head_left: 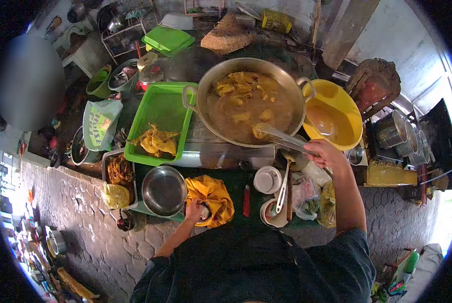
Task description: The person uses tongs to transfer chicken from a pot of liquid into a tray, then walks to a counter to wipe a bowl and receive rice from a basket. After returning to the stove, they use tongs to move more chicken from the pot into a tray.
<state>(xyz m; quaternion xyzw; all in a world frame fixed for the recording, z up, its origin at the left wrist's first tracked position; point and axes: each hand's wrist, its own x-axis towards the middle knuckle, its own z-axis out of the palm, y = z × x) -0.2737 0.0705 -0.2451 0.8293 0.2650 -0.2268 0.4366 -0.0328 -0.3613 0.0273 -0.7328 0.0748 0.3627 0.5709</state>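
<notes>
My right hand (pixel 326 154) is closed around a pair of metal tongs (pixel 289 140), reaching in from the right. Their tips are at a yellow piece of meat (pixel 260 132) by the near edge of a large two-handled pan (pixel 199 108), which holds brown liquid and more yellow pieces. My left hand (pixel 194 209) is low, with its fingers curled at a small round object beside an orange-yellow cloth (pixel 217 194); I cannot tell what that object is. Just left of this hand stands a round metal bowl (pixel 164 191). Yellow cooked chicken (pixel 158 141) lies in a green tray (pixel 155 101) left of the pan.
A yellow basin (pixel 332 118) adjoins the pan's right side. A white-handled ladle (pixel 282 192), a white cup (pixel 267 180) and plastic bags (pixel 305 197) are at the near right. Left are a tray of browned food (pixel 120 169) and a plastic bag (pixel 101 123). Another person is at far left.
</notes>
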